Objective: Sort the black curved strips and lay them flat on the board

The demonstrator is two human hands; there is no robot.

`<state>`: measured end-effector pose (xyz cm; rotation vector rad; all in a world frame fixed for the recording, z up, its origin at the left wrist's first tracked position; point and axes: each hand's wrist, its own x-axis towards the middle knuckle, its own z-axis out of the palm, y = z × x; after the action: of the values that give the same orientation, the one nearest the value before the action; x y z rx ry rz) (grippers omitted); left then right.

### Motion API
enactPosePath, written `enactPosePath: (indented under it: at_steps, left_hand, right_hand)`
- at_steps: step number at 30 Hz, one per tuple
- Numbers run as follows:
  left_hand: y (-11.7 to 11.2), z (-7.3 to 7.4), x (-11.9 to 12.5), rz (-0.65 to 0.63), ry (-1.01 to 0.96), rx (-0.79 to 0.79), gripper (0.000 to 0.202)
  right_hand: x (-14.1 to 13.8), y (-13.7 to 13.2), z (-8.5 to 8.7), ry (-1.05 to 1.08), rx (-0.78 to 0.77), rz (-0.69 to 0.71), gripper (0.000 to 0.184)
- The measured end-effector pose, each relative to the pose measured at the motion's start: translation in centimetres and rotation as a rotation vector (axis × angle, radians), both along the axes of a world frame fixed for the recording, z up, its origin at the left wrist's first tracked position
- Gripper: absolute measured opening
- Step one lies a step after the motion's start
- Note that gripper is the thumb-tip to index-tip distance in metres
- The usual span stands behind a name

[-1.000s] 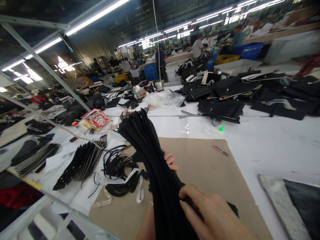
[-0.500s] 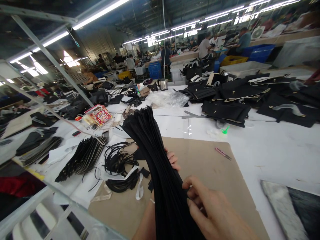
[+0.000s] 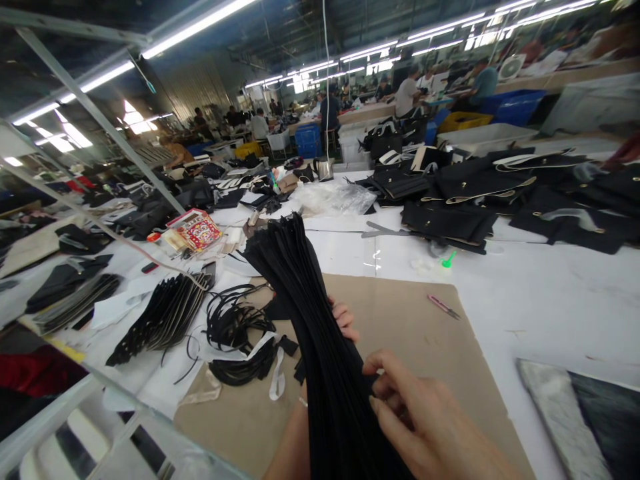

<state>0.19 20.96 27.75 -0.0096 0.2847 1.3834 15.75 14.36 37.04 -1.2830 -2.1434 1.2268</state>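
Note:
A thick bundle of long black fabric strips [image 3: 320,333] rises from the lower edge of the view, its upper ends fanned out. My left hand [image 3: 344,321] is wrapped around it from behind; only its fingertips show on the right side, and its forearm below left. At the bundle's right edge is my right hand [image 3: 420,407], with thumb and forefinger curled in against the strips. Its other fingers are bent and partly hidden. Under the bundle lies a tan board [image 3: 400,313]. Pink-handled thread snips [image 3: 443,307] rest on this board, to the right.
Left of the bundle are a coil of thin black cords [image 3: 235,333] and a stack of black pieces [image 3: 160,313]. Black bag parts [image 3: 450,220] are piled at the back right. A green-tipped item [image 3: 449,260] stands near them. A metal rail [image 3: 150,420] crosses the lower left. People work far behind.
The whole view has shifted very slightly. Both hands and the black strips keep nearly the same pose.

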Motion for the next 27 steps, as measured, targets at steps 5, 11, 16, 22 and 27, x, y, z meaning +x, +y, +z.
enactPosePath:
  at_steps: [5, 11, 16, 22, 27]
  left_hand:
    - [-0.10, -0.24, -0.05, -0.006, 0.035, -0.002, 0.022]
    - [-0.04, -0.26, -0.01, 0.005, 0.034, 0.002, 0.027]
    - [-0.19, 0.21, 0.19, 0.008, -0.021, 0.009, 0.030]
    - [-0.40, 0.25, 0.32, 0.013, -0.025, -0.003, 0.024]
    - [-0.43, 0.24, 0.27, 0.007, 0.029, -0.028, 0.015]
  right_hand:
    - [0.36, 0.24, -0.35, 0.024, -0.023, 0.026, 0.023]
    - [0.61, 0.43, -0.49, 0.008, -0.007, 0.054, 0.030]
    - [0.89, 0.38, -0.18, -0.023, 0.058, 0.094, 0.033]
    - [0.65, 0.24, -0.16, -0.058, 0.091, 0.055, 0.032]
    - [0.64, 0.10, -0.19, -0.093, 0.047, 0.064, 0.027]
